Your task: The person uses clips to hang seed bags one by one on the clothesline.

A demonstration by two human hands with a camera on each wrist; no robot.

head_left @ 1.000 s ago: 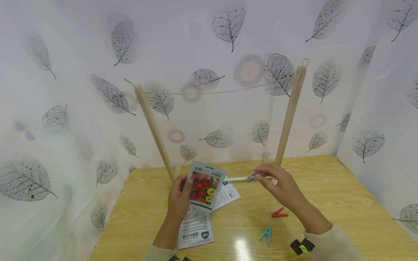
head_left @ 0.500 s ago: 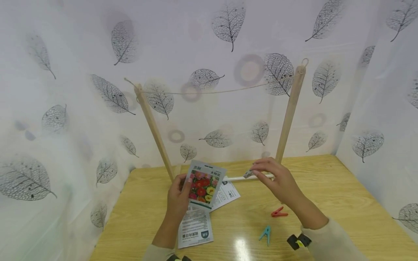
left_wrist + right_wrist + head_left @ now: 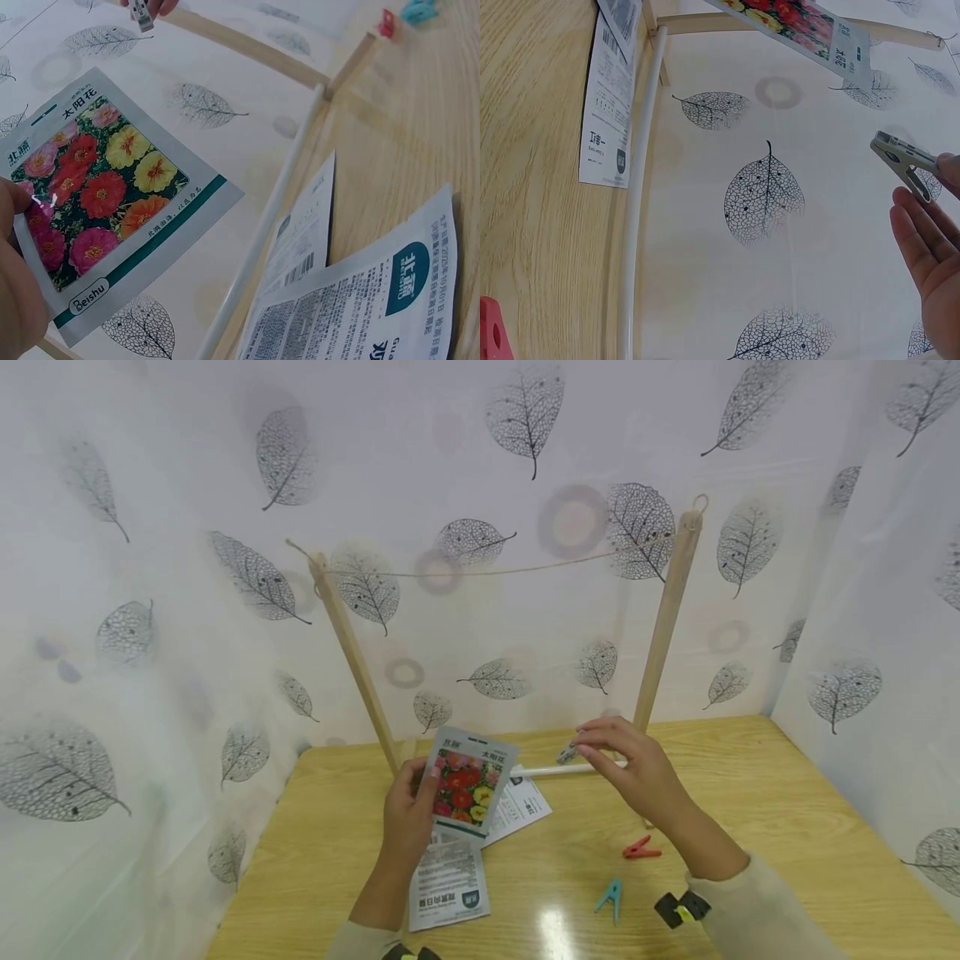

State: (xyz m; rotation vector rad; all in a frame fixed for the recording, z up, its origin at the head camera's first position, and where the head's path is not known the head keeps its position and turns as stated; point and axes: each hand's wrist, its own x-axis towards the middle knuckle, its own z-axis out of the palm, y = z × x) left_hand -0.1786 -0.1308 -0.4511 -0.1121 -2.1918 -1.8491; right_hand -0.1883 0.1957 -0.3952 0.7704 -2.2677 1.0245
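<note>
In the head view the left hand [image 3: 408,814] grips the left edge of a seed packet [image 3: 463,785] with red, pink and yellow flowers, its thumb on the front. The right hand [image 3: 637,768] pinches a grey clothespin [image 3: 572,752] between thumb and fingers, to the right of the packet and apart from it. In the right wrist view the clothespin [image 3: 907,161] points away from the fingertips. The left wrist view shows the packet [image 3: 97,202] held at a tilt by its lower left side.
Two more packets, one lower [image 3: 450,889] and one behind it [image 3: 521,810], lie on the table [image 3: 330,843]. A red clothespin [image 3: 642,848] and a teal one [image 3: 611,900] lie at right. Two wooden posts [image 3: 360,668] carry a string [image 3: 480,574]; a white rod [image 3: 551,771] runs between them.
The right hand has moved slightly left and up with the grey clothespin, whose tilt has changed. The left hand and its packet have barely shifted.
</note>
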